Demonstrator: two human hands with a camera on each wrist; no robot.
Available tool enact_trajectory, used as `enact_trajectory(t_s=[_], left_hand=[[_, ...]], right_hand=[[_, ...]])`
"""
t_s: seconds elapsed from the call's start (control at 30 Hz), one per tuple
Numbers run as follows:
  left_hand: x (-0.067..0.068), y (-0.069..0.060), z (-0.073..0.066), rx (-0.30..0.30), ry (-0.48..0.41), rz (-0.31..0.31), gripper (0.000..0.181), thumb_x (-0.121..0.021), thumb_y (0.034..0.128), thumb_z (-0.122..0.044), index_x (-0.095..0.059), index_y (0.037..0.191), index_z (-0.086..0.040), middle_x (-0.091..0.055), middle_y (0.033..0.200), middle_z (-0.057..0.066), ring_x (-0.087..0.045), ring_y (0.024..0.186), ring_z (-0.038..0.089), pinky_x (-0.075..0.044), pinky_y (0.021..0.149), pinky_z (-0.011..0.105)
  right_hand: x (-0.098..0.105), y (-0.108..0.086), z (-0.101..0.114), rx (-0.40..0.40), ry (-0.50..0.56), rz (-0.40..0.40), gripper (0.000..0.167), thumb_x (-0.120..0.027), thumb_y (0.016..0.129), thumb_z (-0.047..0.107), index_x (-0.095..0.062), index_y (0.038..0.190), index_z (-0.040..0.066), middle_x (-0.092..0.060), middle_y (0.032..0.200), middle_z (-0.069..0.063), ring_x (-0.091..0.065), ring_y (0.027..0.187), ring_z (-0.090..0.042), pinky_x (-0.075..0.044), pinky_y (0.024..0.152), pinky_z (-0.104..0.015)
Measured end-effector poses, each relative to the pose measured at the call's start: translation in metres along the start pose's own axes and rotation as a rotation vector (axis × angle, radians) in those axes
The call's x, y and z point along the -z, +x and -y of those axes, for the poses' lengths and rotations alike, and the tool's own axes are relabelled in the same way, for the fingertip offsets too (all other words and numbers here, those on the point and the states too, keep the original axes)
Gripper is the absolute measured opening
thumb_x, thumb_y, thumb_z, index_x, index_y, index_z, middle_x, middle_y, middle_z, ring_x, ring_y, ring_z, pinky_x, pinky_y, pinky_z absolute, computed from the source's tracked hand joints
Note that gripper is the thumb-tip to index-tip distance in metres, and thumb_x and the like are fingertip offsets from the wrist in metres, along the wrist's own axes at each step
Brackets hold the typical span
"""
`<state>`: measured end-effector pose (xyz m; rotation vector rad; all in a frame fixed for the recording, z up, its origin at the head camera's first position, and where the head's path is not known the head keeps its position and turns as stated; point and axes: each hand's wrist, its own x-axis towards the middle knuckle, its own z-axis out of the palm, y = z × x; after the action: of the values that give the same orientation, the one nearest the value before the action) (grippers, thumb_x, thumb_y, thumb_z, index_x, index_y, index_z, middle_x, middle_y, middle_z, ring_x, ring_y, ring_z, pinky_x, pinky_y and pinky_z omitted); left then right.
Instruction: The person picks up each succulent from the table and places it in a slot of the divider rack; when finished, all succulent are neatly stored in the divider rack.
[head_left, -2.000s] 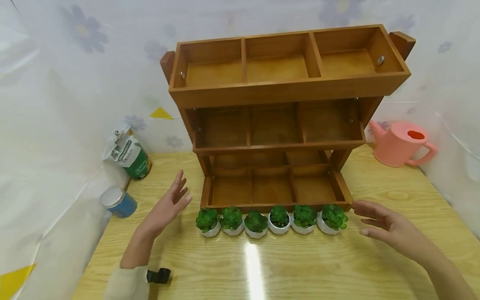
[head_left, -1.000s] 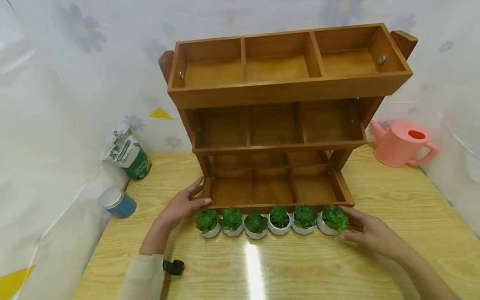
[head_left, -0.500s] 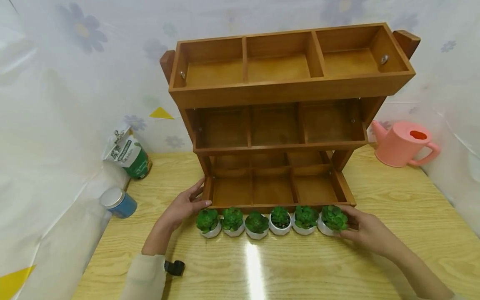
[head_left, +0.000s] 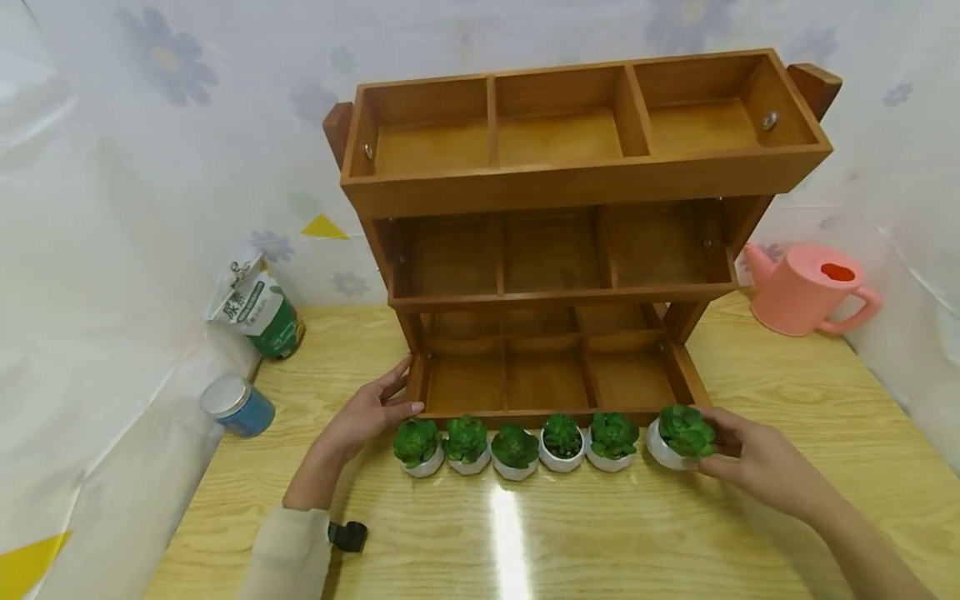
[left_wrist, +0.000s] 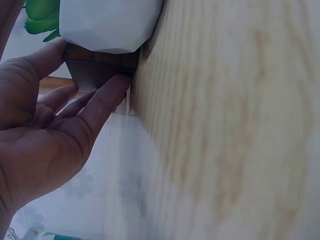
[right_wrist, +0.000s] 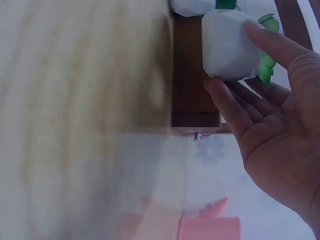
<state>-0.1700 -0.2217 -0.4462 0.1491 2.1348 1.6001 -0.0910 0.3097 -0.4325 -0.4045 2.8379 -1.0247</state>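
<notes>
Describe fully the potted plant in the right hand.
The potted plant has rounded green leaves over a white, faceted pot, perhaps ceramic. Roughly upright, it stands apart from the neighbouring plant, near the front right corner of the wooden rack. The right hand pinches the pot, which appears raised off the table.
</notes>
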Motion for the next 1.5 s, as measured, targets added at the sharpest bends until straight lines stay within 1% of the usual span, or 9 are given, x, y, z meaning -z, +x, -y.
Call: enact_trajectory(t_s=[0.1, 0.3, 0.7, 0.8, 0.97, 1.13, 1.23, 1.33, 1.5], left_hand=[[0.0, 0.0, 0.001, -0.007, 0.009, 0.006, 0.084, -0.066, 0.1003, -0.023, -0.012, 0.163, -0.035, -0.013, 0.171, 0.014, -0.022, 0.155, 0.035, -0.046, 0.111, 0.045], [0.0, 0.001, 0.002, -0.003, 0.004, -0.002, 0.085, -0.067, 0.0997, -0.025, -0.012, 0.163, -0.037, -0.014, 0.171, 0.012, -0.023, 0.155, 0.035, -0.046, 0.112, 0.046], [-0.001, 0.0, 0.004, -0.007, 0.0, -0.002, 0.084, -0.067, 0.0996, -0.025, -0.013, 0.163, -0.038, -0.014, 0.171, 0.011, -0.022, 0.156, 0.035, -0.046, 0.111, 0.047], [-0.001, 0.001, 0.004, -0.006, 0.001, -0.001, 0.084, -0.067, 0.0996, -0.025, -0.014, 0.162, -0.039, -0.014, 0.171, 0.01, -0.024, 0.155, 0.034, -0.046, 0.111, 0.047], [-0.001, 0.0, 0.003, -0.007, 0.0, -0.003, 0.084, -0.067, 0.0995, -0.024, -0.013, 0.163, -0.038, -0.015, 0.171, 0.011, -0.025, 0.155, 0.034, -0.045, 0.111, 0.048], [0.0, 0.0, 0.002, -0.014, 0.001, 0.0, 0.084, -0.066, 0.1003, -0.023, -0.012, 0.163, -0.036, -0.015, 0.171, 0.012, -0.023, 0.155, 0.035, -0.044, 0.112, 0.049], [0.0, 0.0, 0.002, -0.017, 0.007, 0.005, 0.083, -0.066, 0.1007, -0.022, -0.012, 0.163, -0.035, -0.013, 0.171, 0.014, -0.023, 0.155, 0.036, -0.044, 0.113, 0.049], [0.0, 0.0, 0.002, -0.022, 0.006, 0.011, 0.083, -0.065, 0.101, -0.023, -0.012, 0.164, -0.035, -0.012, 0.171, 0.015, -0.022, 0.155, 0.037, -0.044, 0.113, 0.048], [0.0, 0.001, 0.002, -0.017, -0.005, 0.008, 0.083, -0.066, 0.1007, -0.022, -0.013, 0.163, -0.035, -0.013, 0.171, 0.013, -0.024, 0.155, 0.036, -0.045, 0.112, 0.048]], right_hand=[[0.006, 0.0, 0.003, 0.023, 0.006, -0.002, 0.061, -0.082, 0.087, 0.02, -0.057, 0.138, -0.002, -0.071, 0.12, -0.019, -0.062, 0.093, 0.011, -0.057, 0.074, -0.02], [0.019, 0.008, 0.009, 0.052, -0.01, -0.028, 0.059, -0.083, 0.086, 0.021, -0.059, 0.136, 0.003, -0.07, 0.121, -0.017, -0.06, 0.096, 0.014, -0.057, 0.075, -0.017], [0.03, 0.03, 0.012, 0.044, -0.028, -0.064, 0.061, -0.081, 0.088, 0.016, -0.055, 0.141, 0.0, -0.069, 0.124, -0.023, -0.054, 0.096, 0.02, -0.053, 0.076, -0.012], [0.03, 0.036, 0.013, 0.024, -0.043, -0.07, 0.062, -0.08, 0.089, 0.02, -0.055, 0.142, 0.001, -0.069, 0.125, -0.022, -0.052, 0.096, 0.021, -0.053, 0.077, -0.013], [0.027, 0.049, 0.014, -0.008, -0.066, -0.083, 0.066, -0.079, 0.09, 0.027, -0.053, 0.146, 0.002, -0.07, 0.124, -0.021, -0.06, 0.098, 0.008, -0.054, 0.076, -0.019], [0.022, 0.061, 0.012, 0.0, -0.066, -0.106, 0.064, -0.079, 0.09, 0.027, -0.054, 0.144, 0.002, -0.071, 0.121, -0.021, -0.066, 0.099, -0.002, -0.053, 0.075, -0.016], [0.018, 0.067, 0.009, 0.004, -0.079, -0.113, 0.063, -0.079, 0.09, 0.026, -0.055, 0.142, 0.001, -0.071, 0.119, -0.023, -0.072, 0.1, -0.019, -0.054, 0.076, -0.019], [0.014, 0.073, 0.008, 0.009, -0.087, -0.115, 0.063, -0.078, 0.089, 0.024, -0.054, 0.141, -0.001, -0.07, 0.119, -0.025, -0.072, 0.102, -0.036, -0.058, 0.079, -0.031], [0.011, 0.079, 0.01, 0.011, -0.107, -0.114, 0.065, -0.078, 0.09, 0.024, -0.053, 0.143, -0.002, -0.069, 0.122, -0.026, -0.07, 0.105, -0.04, -0.057, 0.085, -0.051]])
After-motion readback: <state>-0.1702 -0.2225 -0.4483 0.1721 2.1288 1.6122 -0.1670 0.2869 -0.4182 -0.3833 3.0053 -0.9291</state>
